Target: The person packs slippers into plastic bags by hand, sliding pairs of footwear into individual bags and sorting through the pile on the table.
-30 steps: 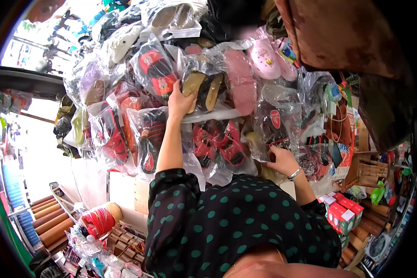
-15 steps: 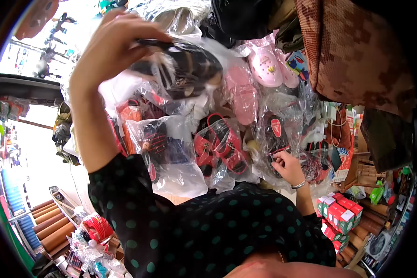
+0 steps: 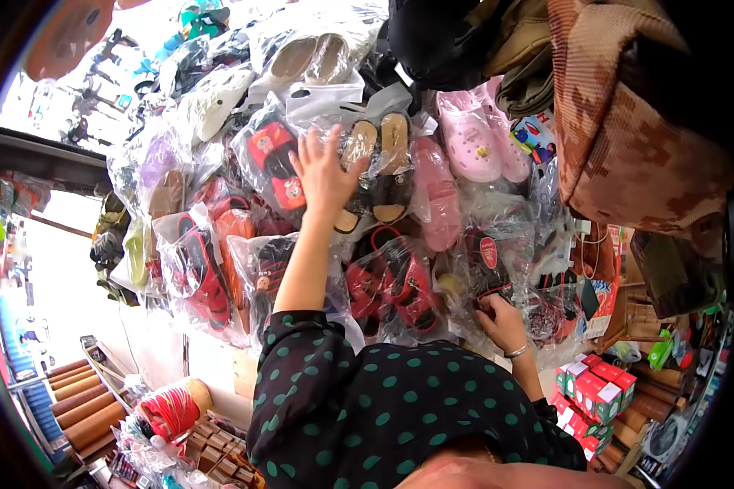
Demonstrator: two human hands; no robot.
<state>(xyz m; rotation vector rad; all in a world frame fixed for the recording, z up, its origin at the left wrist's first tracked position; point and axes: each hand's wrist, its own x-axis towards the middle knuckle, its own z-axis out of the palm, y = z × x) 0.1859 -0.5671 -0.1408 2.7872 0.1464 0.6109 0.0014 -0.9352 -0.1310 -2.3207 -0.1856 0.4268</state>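
Note:
My left hand [image 3: 326,175] is spread flat with its fingers apart, between two bagged pairs of footwear. To its left are red-and-black slippers [image 3: 273,159] in clear plastic; to its right, black sandals with tan insoles [image 3: 393,159], their left shoe partly under my thumb. Lower right, my right hand [image 3: 504,323] has its fingers curled at the edge of a bagged black slipper [image 3: 486,254] with a red oval label. Whatever those fingers pinch is hidden. Red-and-black sandals [image 3: 395,281] lie bagged between my two arms.
Pink clogs [image 3: 469,138] and pink slides [image 3: 436,196] lie right of the sandals. Beige shoes [image 3: 310,57] are at the back. A camouflage bag [image 3: 628,138] hangs at upper right. Red-and-white boxes [image 3: 599,387] are stacked lower right. Brown rolls [image 3: 90,403] stand lower left.
My left hand has let go of the bagged dark sandals, which now lie on the display. It has come down and right, fingers spread. My right hand has shifted slightly down.

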